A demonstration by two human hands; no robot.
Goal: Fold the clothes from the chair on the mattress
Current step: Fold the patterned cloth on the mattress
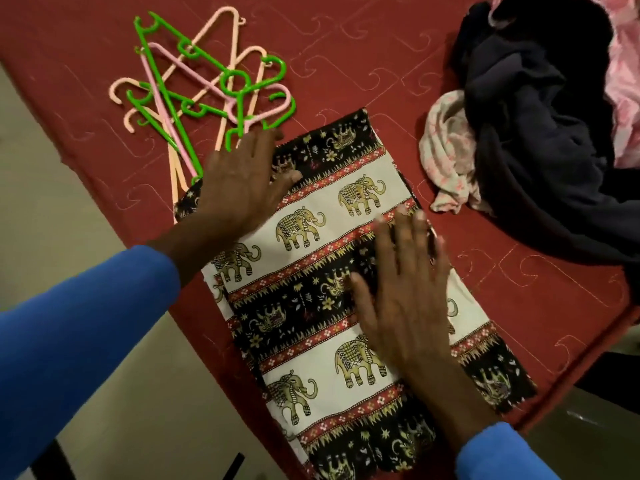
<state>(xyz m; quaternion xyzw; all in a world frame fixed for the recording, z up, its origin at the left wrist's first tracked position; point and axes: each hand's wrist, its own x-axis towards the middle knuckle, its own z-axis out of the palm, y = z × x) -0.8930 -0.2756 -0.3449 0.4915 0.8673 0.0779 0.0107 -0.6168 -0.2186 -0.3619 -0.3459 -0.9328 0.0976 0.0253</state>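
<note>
One tangle of green, pink and peach plastic hangers (194, 95), too interlaced to count, lies leftmost on the red quilted mattress (346, 46). The left grip (239, 181), flat and open, presses the far corner of one elephant-print black-and-cream cloth (298, 233), whose long axis runs near-to-far. The right grip (405, 292), equally flat, presses mid-cloth, closer to the near end. About three crumpled garments (536, 150) lie rightmost.

No readable text, label, brand or number on anything in view.

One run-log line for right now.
left hand: flat on elephant-print cloth | right hand: flat on cloth | cloth: folded on mattress | hangers: beside cloth | clothes pile: unfolded, far right
</note>
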